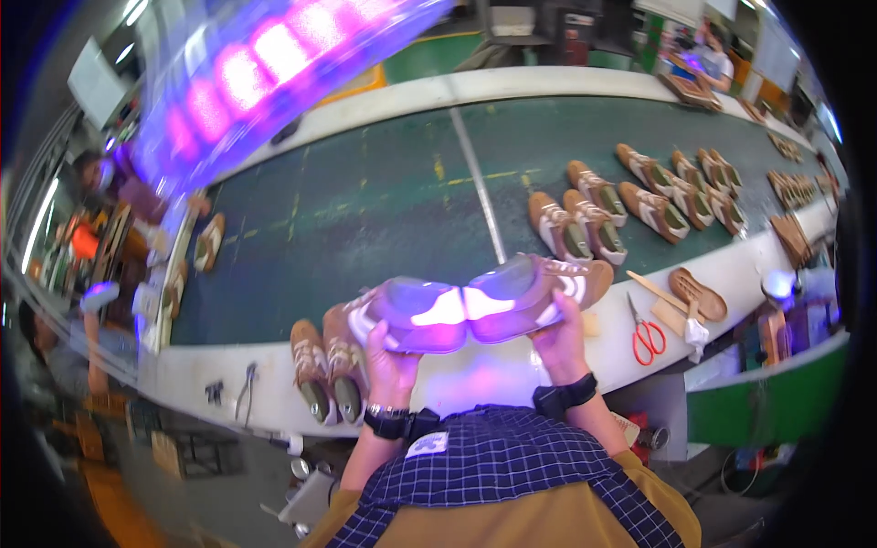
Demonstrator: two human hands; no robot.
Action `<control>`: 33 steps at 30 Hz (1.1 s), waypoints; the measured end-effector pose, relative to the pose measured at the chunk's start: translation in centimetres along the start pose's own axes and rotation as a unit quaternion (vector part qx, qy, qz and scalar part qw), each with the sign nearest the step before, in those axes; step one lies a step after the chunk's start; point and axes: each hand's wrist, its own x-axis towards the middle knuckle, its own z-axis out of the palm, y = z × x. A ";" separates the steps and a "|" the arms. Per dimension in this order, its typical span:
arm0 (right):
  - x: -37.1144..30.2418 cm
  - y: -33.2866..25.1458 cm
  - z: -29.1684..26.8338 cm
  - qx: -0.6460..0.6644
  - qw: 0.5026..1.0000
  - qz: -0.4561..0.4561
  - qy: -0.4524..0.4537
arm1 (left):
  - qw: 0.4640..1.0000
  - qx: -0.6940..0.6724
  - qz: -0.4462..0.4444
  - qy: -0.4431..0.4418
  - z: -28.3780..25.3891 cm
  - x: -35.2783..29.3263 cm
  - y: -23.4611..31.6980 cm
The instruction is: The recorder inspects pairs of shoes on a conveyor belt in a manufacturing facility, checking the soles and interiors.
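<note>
My left hand (393, 373) grips a brown sneaker (409, 317) with white side panels, its toe pointing left. A matching sneaker (525, 297) is in my right hand (560, 343), toe to the right. The two are held heel to heel above the white bench edge (475, 388), their heels touching or nearly so. Bright violet-white light falls on the heels. Beside my left hand stand two more brown sneakers (311, 370), toes away from me, with dark green shapes in their openings.
Several brown sneakers (653, 210) stand on the green belt (365, 201) at the right. Red-handled scissors (647, 338), a wooden stick (660, 290) and a brown sole (697, 294) lie right of my hand. A glowing violet lamp (274, 59) hangs upper left. Other people work beyond.
</note>
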 end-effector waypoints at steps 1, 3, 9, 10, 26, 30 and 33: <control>0.0 -0.2 -0.5 -0.004 1.000 0.006 -0.014 | 1.000 -0.010 -0.023 -0.007 -0.6 0.3 -0.3; 0.8 0.0 -2.6 0.017 0.999 0.011 -0.039 | 0.997 -0.027 -0.069 -0.002 -2.5 0.8 -1.2; 0.2 0.6 -4.4 -0.069 0.990 0.126 -0.001 | 0.975 0.029 -0.221 0.029 -12.1 -0.5 -2.4; -0.1 1.0 -3.7 -0.091 0.986 0.142 -0.006 | 0.967 0.112 -0.214 0.083 -13.5 -1.1 -2.6; 0.1 1.2 -4.9 -0.097 0.978 0.166 -0.077 | 0.530 0.788 0.136 0.282 -18.9 -3.4 5.5; -0.6 1.1 -4.7 -0.103 0.983 0.134 -0.065 | 0.471 0.808 0.150 0.321 -14.7 -3.5 2.0; -0.7 1.1 -4.3 -0.107 0.984 0.121 -0.070 | 0.429 0.846 0.192 0.251 -12.7 -4.9 1.1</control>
